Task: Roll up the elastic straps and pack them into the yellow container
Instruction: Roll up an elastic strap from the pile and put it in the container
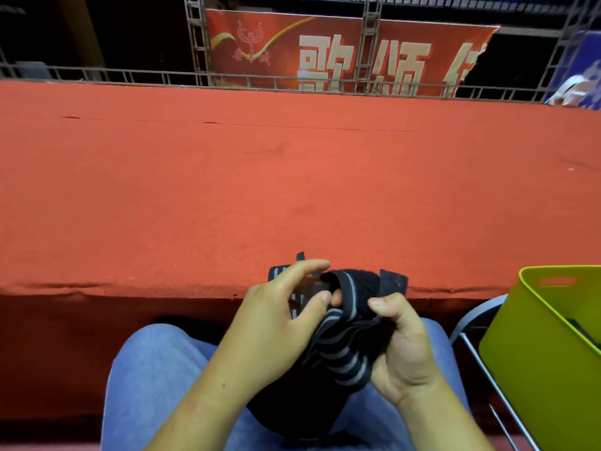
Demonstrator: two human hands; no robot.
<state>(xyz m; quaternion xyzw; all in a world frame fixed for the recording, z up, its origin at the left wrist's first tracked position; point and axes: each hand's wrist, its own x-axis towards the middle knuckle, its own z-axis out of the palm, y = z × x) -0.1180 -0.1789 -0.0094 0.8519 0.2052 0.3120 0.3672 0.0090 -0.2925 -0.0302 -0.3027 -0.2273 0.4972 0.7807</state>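
Note:
A black elastic strap with grey stripes [344, 349] is bunched between both hands above my lap. My left hand [276, 327] pinches it from the left, thumb on the strap and forefinger stretched out over it. My right hand [403, 346] grips the strap's right side, its thumb pressing on top. A dark end tab of the strap [393, 281] sticks up behind the right thumb. More of the strap hangs down between my knees. The yellow container [533, 353] stands at the right on a chair, and something dark lies inside it.
A red carpeted platform [292, 190] stretches across in front of me, its edge just beyond my hands. Behind it stand a metal truss rail [195, 76] and a red banner [341, 53]. The chair's metal frame [478, 353] shows under the container.

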